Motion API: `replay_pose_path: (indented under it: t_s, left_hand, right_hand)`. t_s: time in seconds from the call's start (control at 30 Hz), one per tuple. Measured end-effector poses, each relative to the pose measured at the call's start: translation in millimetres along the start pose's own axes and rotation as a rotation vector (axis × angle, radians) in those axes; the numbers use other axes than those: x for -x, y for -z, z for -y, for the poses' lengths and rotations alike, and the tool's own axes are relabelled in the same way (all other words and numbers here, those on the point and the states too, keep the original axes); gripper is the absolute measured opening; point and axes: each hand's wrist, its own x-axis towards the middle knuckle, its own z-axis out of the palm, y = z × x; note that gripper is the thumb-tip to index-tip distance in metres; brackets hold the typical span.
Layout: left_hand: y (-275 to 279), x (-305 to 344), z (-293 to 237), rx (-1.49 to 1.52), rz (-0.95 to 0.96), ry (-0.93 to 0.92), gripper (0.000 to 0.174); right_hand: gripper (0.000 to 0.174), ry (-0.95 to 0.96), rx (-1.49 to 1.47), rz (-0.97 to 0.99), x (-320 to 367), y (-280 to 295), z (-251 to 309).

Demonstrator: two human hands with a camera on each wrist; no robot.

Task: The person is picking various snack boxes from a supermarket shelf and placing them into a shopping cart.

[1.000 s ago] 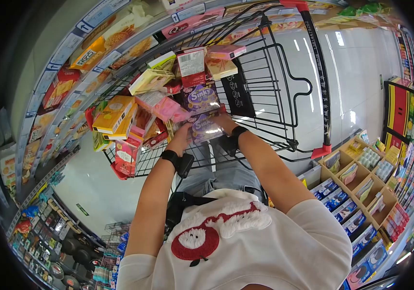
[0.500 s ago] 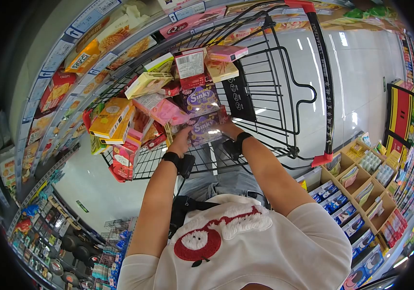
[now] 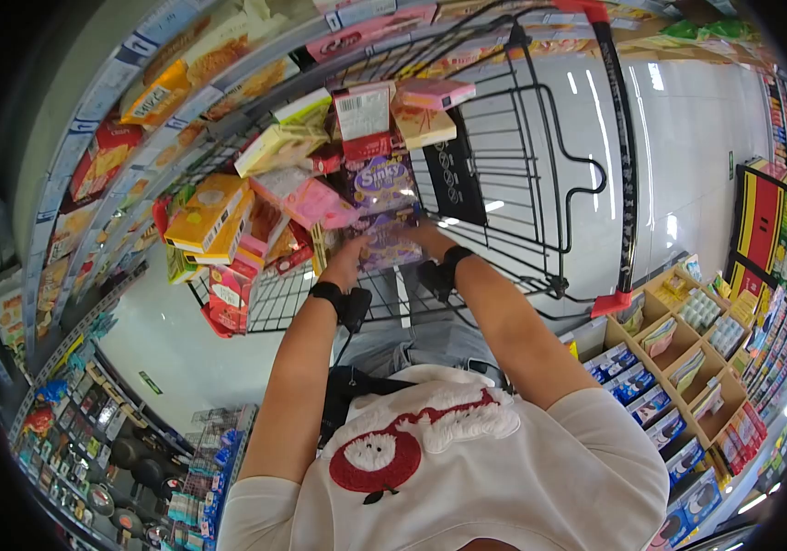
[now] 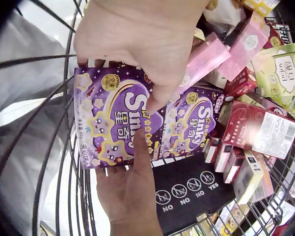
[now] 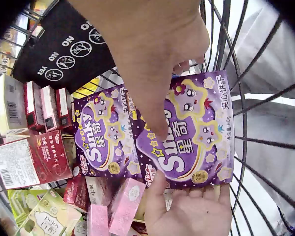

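Note:
Both hands hold a purple Sinky biscuit box (image 4: pixel 105 123) by its two opposite ends, inside the near side of a black wire shopping cart (image 3: pixel 540 197). My left hand (image 3: pixel 345 261) grips one end, its thumb lying over the printed face. From the other end my right hand (image 3: pixel 428 241) holds it the same way, thumb on the front and fingers behind. A second purple Sinky box (image 3: pixel 381 184) lies right beside it, partly overlapped in the right wrist view. Close to the left hand lie pink boxes (image 3: pixel 320 202).
More snack boxes fill the cart: yellow boxes (image 3: pixel 209 213), a red box with a white label (image 3: pixel 363 115) and a pale green box (image 4: pixel 282 73). A black sign panel (image 3: pixel 456 174) stands beside them. Stocked shelves (image 3: pixel 182 119) run along the cart's far side.
Both hands keep their hold on the purple box, which has shifted slightly, its printed face now less plain in the head view. The cart and its boxes have moved slightly in view.

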Motion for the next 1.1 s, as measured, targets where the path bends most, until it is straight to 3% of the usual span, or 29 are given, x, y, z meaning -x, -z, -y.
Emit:
replay_pose_path:
  t_s: [0.03,0.07,0.1,0.17,0.27,0.37,0.43,0.47,0.57,0.7,0.77,0.87,0.97,1.1]
  left_hand:
    - [6,-1,5,-0.045,0.076,-0.056,0.030]
    - [19,-12,23,-0.226,0.106,-0.250,0.028]
    - [27,-37,31,-0.078,0.070,-0.037,0.029]
    - [-4,-2,5,-0.086,-0.036,-0.068,0.029]
    - [-10,26,-7,-0.335,0.070,-0.262,0.028]
    - [-23,29,-26,0.000,-0.030,0.090,0.028]
    - [-23,23,-26,-0.051,-0.090,0.148,0.029]
    - [-25,26,-31,-0.072,-0.108,0.156,0.029]
    - [-31,36,-36,-0.087,-0.107,0.147,0.028]
    - [-33,43,-34,0.000,0.005,0.111,0.030]
    - [-40,53,-38,0.001,0.020,0.120,0.032]
    - [-45,73,-51,0.044,0.108,0.164,0.035]
    - [-56,84,-62,0.046,0.176,0.142,0.036]
    - [-81,124,-84,0.012,0.293,-0.023,0.029]
  right_hand:
    - [0.083,0.049,0.049,0.057,17,6,21]
    - [0.084,0.017,-0.060,0.119,2,5,4]
    - [0.086,-0.017,-0.169,0.177,-11,2,-15]
    - [0.082,0.006,-0.139,0.161,-11,2,-15]
    - [0.068,-0.053,-0.153,0.144,6,3,9]
    - [0.057,-0.054,-0.227,0.293,24,13,32]
    - [0.057,-0.052,-0.161,0.377,56,20,81]
    - [0.056,-0.085,-0.099,0.384,48,23,71]
    - [0.046,0.047,-0.182,0.340,70,20,89]
    - [0.039,0.013,-0.168,0.291,52,21,62]
    - [0.036,-0.036,-0.158,0.285,81,22,94]
    - [0.043,0.023,-0.089,0.314,79,28,90]
    - [0.043,0.159,-0.039,0.119,125,32,137]
    - [0.042,0.119,0.160,-0.155,135,52,154]
